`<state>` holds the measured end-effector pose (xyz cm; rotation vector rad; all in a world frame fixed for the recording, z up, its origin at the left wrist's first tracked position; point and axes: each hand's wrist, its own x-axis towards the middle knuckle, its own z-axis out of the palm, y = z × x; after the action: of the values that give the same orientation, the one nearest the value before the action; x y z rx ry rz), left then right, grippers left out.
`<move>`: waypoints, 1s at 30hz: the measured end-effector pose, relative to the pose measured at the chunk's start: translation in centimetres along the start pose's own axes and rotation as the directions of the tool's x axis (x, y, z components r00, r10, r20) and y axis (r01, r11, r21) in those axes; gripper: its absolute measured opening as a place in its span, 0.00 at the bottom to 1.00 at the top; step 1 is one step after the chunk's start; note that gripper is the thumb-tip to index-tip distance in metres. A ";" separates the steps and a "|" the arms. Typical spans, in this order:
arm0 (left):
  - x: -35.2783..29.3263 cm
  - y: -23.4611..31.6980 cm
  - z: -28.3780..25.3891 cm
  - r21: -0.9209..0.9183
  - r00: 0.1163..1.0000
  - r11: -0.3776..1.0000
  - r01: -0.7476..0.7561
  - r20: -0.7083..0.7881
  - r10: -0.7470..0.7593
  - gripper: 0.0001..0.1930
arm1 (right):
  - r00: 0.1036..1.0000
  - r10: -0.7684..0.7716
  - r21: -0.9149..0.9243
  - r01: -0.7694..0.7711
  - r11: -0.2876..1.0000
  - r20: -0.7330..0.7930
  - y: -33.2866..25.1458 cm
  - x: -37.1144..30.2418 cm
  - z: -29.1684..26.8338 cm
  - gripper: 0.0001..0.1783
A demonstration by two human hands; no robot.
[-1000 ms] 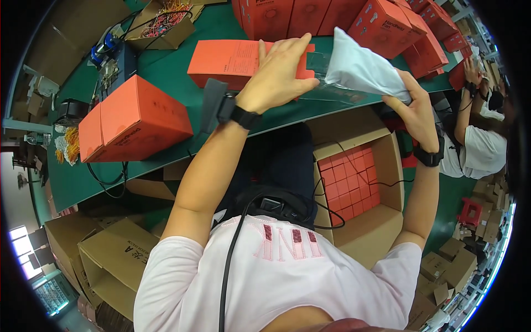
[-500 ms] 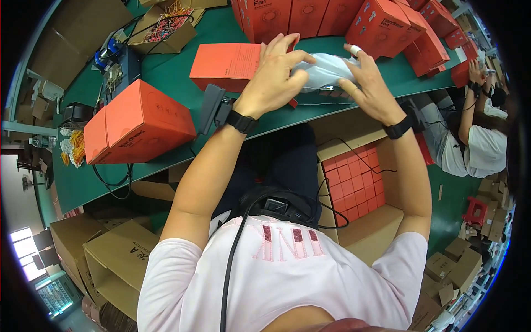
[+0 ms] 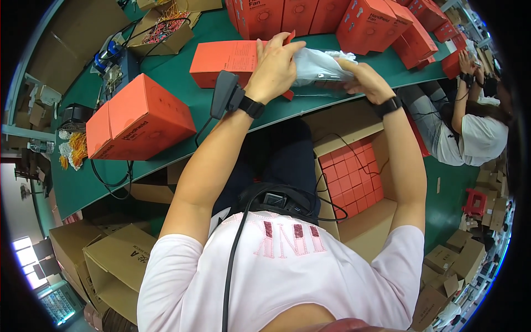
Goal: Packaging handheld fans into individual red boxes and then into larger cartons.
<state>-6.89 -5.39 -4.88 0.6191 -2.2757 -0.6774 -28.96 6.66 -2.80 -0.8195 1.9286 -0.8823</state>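
A red carton (image 3: 224, 65) lies on its side on the green table, with flaps standing out at its right end. My left hand (image 3: 275, 69) is wrapped over that end, fingers bent around the flap edge and the left end of a plastic-wrapped packet. The packet (image 3: 319, 67) is pale, in a clear bag, and lies up against the carton's end; what it holds cannot be made out. Its right end is gripped by my right hand (image 3: 368, 82), with the fingers closed over the bag and partly hidden. Both wrists wear black straps.
Another red carton (image 3: 141, 119) stands at the left of the green table (image 3: 171, 80). Several red cartons (image 3: 368, 25) line the back. A brown box (image 3: 354, 218) of small red boxes sits below the table edge. A co-worker (image 3: 470, 124) sits at the right.
My right hand has turned inward and closed on the packet's right end. The packet lies flatter and straighter toward the carton. My left hand has shifted slightly along the carton's end.
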 end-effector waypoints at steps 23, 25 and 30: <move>-0.8 1.1 -0.8 -0.041 0.992 0.998 -0.050 -0.120 0.045 0.27 | 0.993 -0.095 0.661 0.023 0.750 0.073 -1.3 -1.6 9.1 0.22; -0.6 1.7 -1.9 -0.163 0.982 0.983 -0.083 -0.180 0.053 0.26 | 0.987 -0.160 0.487 0.139 0.862 0.002 -2.7 -3.3 8.7 0.23; 0.2 7.0 -5.5 -0.531 0.953 0.840 -0.107 -0.296 -0.066 0.24 | 0.743 -0.667 -0.114 0.668 0.736 0.048 -6.1 -6.2 5.4 0.22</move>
<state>-4.77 -1.89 3.02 0.3837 -1.6864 -1.0835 -20.23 6.93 2.58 -1.6561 1.6931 -1.1731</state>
